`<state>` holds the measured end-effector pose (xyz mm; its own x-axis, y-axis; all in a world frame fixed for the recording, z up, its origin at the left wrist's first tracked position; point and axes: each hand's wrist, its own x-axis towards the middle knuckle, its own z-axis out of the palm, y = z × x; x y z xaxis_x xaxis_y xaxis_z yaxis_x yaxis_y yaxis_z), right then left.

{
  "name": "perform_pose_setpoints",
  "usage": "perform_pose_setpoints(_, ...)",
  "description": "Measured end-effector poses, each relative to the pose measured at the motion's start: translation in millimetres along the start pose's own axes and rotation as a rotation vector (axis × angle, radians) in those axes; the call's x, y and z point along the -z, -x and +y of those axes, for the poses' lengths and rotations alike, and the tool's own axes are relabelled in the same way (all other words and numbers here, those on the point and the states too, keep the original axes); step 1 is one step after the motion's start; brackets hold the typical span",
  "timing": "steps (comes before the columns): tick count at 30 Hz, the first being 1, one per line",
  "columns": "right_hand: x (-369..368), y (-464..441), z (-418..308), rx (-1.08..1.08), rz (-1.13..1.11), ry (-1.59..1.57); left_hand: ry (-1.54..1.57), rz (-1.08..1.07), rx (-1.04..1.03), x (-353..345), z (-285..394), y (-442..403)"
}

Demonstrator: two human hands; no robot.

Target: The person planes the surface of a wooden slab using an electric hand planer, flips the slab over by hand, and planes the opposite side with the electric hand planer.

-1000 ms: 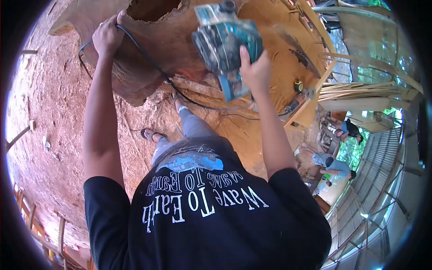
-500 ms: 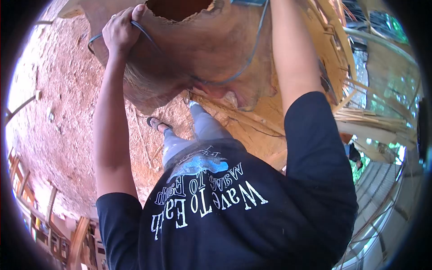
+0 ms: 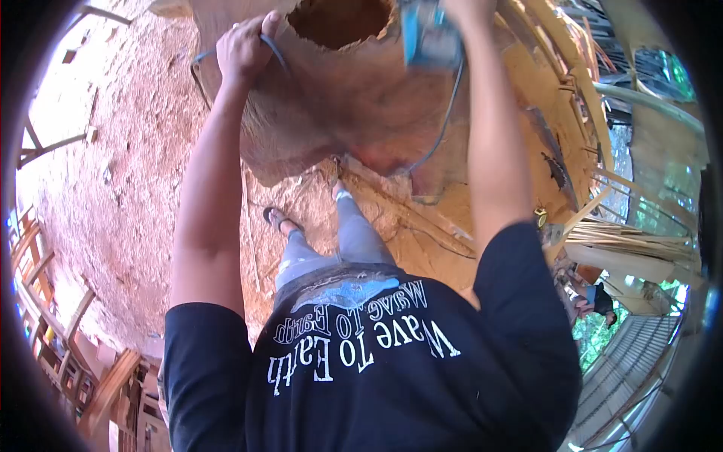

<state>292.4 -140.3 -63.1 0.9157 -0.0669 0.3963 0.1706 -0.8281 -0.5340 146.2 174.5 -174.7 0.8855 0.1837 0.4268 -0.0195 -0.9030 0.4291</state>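
A large brown wood slab [image 3: 331, 105] with a ragged-edged hole [image 3: 339, 22] lies in front of me. My left hand [image 3: 247, 47] is at its left side, closed around a thin blue-grey power cord [image 3: 444, 124]. The cord shows on both sides of that hand and also hangs in a curve from the tool on the right. My right hand [image 3: 468, 9], partly cut off by the top edge, is closed on a blue power sander [image 3: 428, 38]. The sander is over the slab, right of the hole. Its underside is hidden, so contact with the wood cannot be judged.
My sandalled feet [image 3: 282, 220] stand on reddish, dusty ground [image 3: 135, 188] below the slab's near edge. Sawdust-covered timber [image 3: 520, 83] lies to the right, with a stack of thin wood strips [image 3: 633, 239] beyond. Wooden frames [image 3: 68, 331] stand at lower left. Another person [image 3: 599, 300] is at far right.
The sander has come further into view as my right hand drew it nearer. The cord's loop has shifted right across the slab. My left hand keeps its grip; the whole view has shifted.
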Motion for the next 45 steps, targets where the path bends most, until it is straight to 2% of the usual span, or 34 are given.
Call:
perform_pose_setpoints(1, 18.6, 49.3, 0.3, 0.103, 0.04, -0.066, -0.003, 0.043, -0.023, -1.1, -1.0, -1.0)
perform_pose_setpoints(2, 48.2, 93.3, -15.0, -0.053, -0.065, 0.064, 0.051, 0.005, -0.007, 2.9, -0.9, -1.7)
perform_pose_setpoints(5, 112.7, 222.6, -38.0, -0.163, -0.109, -0.113, 0.184, 0.111, 0.003, -0.8, -4.5, -0.1)
perform_pose_setpoints(6, 124.0, 265.7, -32.6, -0.136, -0.063, -0.08, 0.221, 0.096, 0.102, -1.5, -8.1, 0.4)
perform_pose_setpoints(8, 160.9, 329.9, -59.4, -0.266, -0.106, -0.107, 0.293, 0.056, 0.302, -1.8, -16.2, -1.0)
perform_pose_setpoints(11, 185.4, 379.8, -71.1, -0.403, -0.152, -0.066, 0.346, 0.161, 0.19, -0.6, -7.9, 0.2)
perform_pose_setpoints(13, 184.7, 388.7, -66.2, -0.46, -0.158, -0.052, 0.306, 0.132, 0.199, -1.0, -9.6, 1.8)
perform_pose_setpoints(19, 128.8, 293.5, -62.6, -0.231, -0.014, 0.072, 0.291, 0.133, 0.155, -7.0, -9.6, 1.4)
perform_pose_setpoints(21, 104.3, 252.4, -56.8, -0.196, 0.013, 0.016, 0.277, 0.126, 0.157, -6.6, -9.5, 1.2)
perform_pose_setpoints(29, 10.5, 57.7, -68.3, -0.218, -0.009, 0.254, 0.302, 0.163, 0.127, 2.3, -1.7, -2.3)
perform_pose_setpoints(33, -42.2, -36.9, -47.4, -0.113, 0.025, 0.173, 0.303, 0.139, 0.145, 10.0, 4.9, -4.9)
perform_pose_setpoints(35, -55.5, -69.0, -56.9, -0.222, 0.021, 0.209, 0.302, 0.124, 0.135, 14.4, 9.2, -6.6)
perform_pose_setpoints(37, -85.5, -113.9, -22.8, -0.202, -0.034, 0.091, 0.285, 0.115, 0.161, 9.7, 10.4, -5.6)
perform_pose_setpoints(41, -62.7, -84.5, -21.0, -0.228, -0.253, -0.212, 0.253, 0.055, 0.187, 9.3, 7.8, -4.1)
perform_pose_setpoints(43, -38.7, -39.2, -36.9, -0.132, -0.167, -0.151, 0.239, 0.134, 0.176, 0.6, 3.3, -7.5)
perform_pose_setpoints(44, -24.5, -3.3, -42.9, -0.072, -0.099, -0.095, 0.329, 0.209, 0.18, 6.1, 9.5, -8.2)
perform_pose_setpoints(45, -10.1, 31.8, -45.7, -0.037, -0.041, -0.058, 0.4, 0.166, 0.274, 7.0, 7.4, -8.8)
